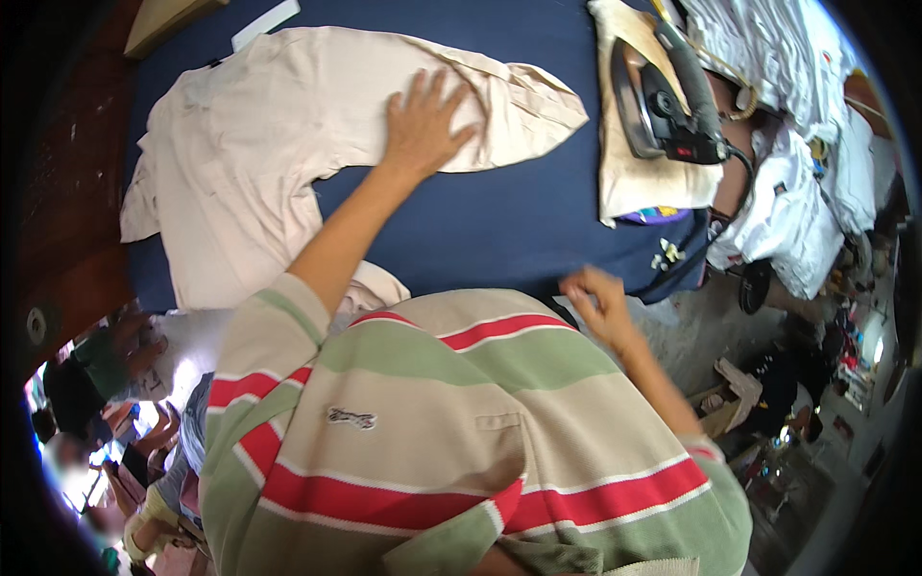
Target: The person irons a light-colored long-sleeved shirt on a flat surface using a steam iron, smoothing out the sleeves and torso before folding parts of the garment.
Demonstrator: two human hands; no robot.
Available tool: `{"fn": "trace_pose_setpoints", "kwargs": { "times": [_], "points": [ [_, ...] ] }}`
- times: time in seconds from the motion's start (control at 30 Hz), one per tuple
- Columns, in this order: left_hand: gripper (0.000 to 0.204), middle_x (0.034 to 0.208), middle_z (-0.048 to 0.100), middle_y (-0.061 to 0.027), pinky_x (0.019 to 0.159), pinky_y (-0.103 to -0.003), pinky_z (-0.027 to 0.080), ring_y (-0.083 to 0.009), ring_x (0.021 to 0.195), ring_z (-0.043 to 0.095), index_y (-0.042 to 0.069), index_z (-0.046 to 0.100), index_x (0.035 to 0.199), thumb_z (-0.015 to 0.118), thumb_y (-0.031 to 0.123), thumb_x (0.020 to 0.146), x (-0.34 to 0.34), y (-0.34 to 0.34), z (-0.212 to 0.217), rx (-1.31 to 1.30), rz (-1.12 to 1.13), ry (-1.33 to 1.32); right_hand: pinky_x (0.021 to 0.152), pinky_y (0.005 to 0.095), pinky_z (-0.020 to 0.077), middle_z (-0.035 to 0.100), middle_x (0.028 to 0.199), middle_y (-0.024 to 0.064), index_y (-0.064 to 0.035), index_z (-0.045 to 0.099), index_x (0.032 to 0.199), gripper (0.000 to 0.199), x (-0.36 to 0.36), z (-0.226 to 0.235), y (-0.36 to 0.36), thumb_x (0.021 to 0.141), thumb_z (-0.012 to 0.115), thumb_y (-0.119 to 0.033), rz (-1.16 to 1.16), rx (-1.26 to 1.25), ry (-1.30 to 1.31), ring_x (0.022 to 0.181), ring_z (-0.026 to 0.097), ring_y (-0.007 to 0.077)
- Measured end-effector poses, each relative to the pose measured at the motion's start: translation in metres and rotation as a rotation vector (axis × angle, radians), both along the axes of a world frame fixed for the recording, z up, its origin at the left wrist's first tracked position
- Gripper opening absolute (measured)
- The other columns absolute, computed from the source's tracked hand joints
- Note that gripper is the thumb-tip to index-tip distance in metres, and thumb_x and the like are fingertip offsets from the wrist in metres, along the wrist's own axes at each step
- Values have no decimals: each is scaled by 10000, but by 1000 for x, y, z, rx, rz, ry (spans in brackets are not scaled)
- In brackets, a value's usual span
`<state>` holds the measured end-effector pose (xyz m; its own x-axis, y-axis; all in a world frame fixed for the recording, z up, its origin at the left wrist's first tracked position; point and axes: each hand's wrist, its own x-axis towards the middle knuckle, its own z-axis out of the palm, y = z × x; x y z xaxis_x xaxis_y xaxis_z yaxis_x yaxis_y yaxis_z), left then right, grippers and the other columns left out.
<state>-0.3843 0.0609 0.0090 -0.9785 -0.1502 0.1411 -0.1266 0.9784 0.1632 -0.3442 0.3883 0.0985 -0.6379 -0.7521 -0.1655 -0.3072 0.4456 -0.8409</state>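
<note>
A pale cream-pink long-sleeved shirt (240,144) lies spread over a dark blue cloth-covered table (519,211), one sleeve stretched to the right and tapering to a point. Flat on that sleeve rests my left hand (427,125), fingers spread, with small folds in the fabric just right of it. My right hand (600,302) is at the table's near edge, close to my body and apart from the shirt; it is slightly blurred, its fingers partly curled, and I see nothing clearly in it. To the far right an iron (663,101) with a grey wrapped handle sits on a cream folded cloth (653,197).
The iron's black cord (747,178) runs off the table's right side. White garments (788,211) are piled and hung beyond it. A brown box (173,21) and a white strip (266,24) lie at the far left. Other people (144,470) are at lower left.
</note>
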Motion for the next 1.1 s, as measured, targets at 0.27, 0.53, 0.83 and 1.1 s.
{"fn": "trace_pose_setpoints", "kwargs": {
  "times": [0.27, 0.53, 0.83, 1.1],
  "points": [
    [651, 1471, 233, -139, 1004, -601, 196, -338, 1363, 174, 175, 375, 1365, 496, 502, 815, -5, 25, -8, 43, 44, -37, 760, 342, 450, 633, 879, 132, 8, 612, 936, 137, 117, -152, 106, 847, 530, -57, -373, 144, 289, 833, 597, 276],
    [584, 1463, 244, -135, 1009, -568, 217, -317, 1361, 186, 155, 359, 1372, 467, 441, 874, 27, 21, 11, 185, 54, 83, 771, 331, 447, 636, 881, 119, 16, 607, 971, 160, 97, -149, 106, 857, 519, -53, -372, 82, 328, 846, 596, 263],
    [350, 1149, 552, -47, 972, -491, 273, -202, 1117, 476, 132, 610, 1099, 599, 288, 786, 229, 20, 48, 283, -6, -22, 736, 285, 452, 628, 856, 98, 28, 606, 968, 154, 18, -17, 13, 863, 529, -55, -378, 0, -42, 806, 594, 206],
    [296, 908, 592, -35, 937, -526, 300, -203, 898, 551, 99, 641, 934, 623, 279, 701, 306, -63, 40, 101, 80, -95, 805, 347, 437, 600, 928, 148, -9, 608, 951, 144, -66, -7, -96, 816, 576, -48, 81, -52, 337, 888, 563, 307]
  ]
}}
